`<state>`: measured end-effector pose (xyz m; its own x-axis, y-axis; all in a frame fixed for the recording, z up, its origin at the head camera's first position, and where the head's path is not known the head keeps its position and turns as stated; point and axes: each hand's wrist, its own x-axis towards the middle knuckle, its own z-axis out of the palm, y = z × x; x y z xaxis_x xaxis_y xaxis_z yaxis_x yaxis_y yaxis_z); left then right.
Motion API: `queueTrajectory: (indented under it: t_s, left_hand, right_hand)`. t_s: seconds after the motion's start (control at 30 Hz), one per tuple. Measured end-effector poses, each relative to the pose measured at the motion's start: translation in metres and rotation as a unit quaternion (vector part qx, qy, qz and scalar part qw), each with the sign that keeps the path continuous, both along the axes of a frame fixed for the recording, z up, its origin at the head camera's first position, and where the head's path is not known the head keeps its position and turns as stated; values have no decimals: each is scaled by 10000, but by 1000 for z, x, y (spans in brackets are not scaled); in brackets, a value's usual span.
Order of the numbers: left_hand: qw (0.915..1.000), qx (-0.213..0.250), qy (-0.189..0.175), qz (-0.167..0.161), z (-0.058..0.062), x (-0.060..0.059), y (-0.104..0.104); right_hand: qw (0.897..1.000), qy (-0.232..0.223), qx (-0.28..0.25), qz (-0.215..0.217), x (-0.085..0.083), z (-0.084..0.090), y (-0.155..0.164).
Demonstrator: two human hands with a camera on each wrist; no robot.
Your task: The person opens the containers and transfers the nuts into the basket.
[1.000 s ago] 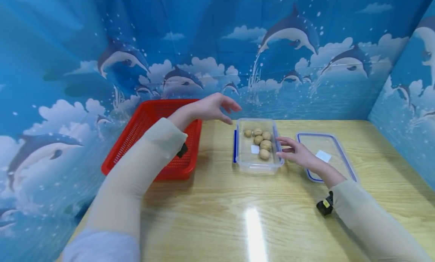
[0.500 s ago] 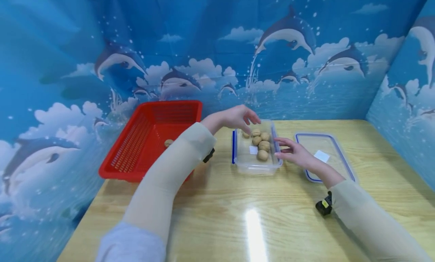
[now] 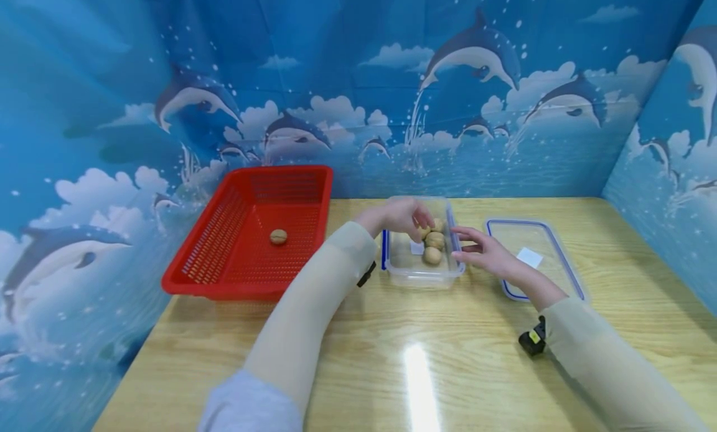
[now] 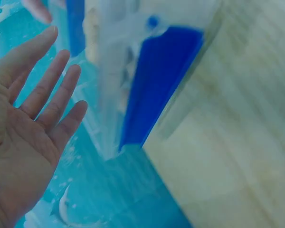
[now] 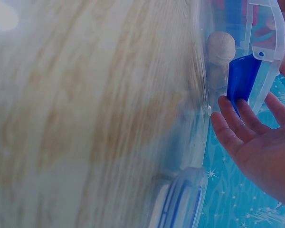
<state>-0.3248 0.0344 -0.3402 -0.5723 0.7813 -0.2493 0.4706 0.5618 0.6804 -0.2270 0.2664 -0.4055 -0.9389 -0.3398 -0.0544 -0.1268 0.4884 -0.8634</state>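
Several walnuts (image 3: 432,256) lie in a clear plastic box (image 3: 417,275) with blue latches. My left hand (image 3: 404,216) reaches over the box's left side, hiding part of the walnuts; in the left wrist view its fingers (image 4: 45,97) are spread and relaxed. At the box's right wall is my right hand (image 3: 486,253), its fingertips against the side. The right wrist view has those fingers (image 5: 228,126) fairly straight beside a blue latch (image 5: 242,78), with a walnut (image 5: 221,47) showing through the wall. One walnut (image 3: 278,236) sits in the red basket (image 3: 246,289).
The box's lid (image 3: 546,276), clear with a blue seal, lies to the right, partly behind my right wrist. The red basket stands at the left of the wooden table (image 3: 358,363). A dolphin-printed curtain (image 3: 358,77) closes off the back and sides.
My left hand has moved from above the gap between basket and box, rightward and down into the box's opening. The walnut in the basket has come into sight. My right hand stays put.
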Motion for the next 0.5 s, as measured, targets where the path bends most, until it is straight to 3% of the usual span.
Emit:
queueTrajectory:
  t_s: [0.27, 0.5]
  left_hand:
    - [9999, 144, 33, -40, -29, 8, 13]
    - [9993, 321, 139, -166, -44, 14, 21]
  right_hand:
    - [10000, -94, -13, 1, 1, 1, 0]
    - [9999, -143, -58, 10, 2, 2, 0]
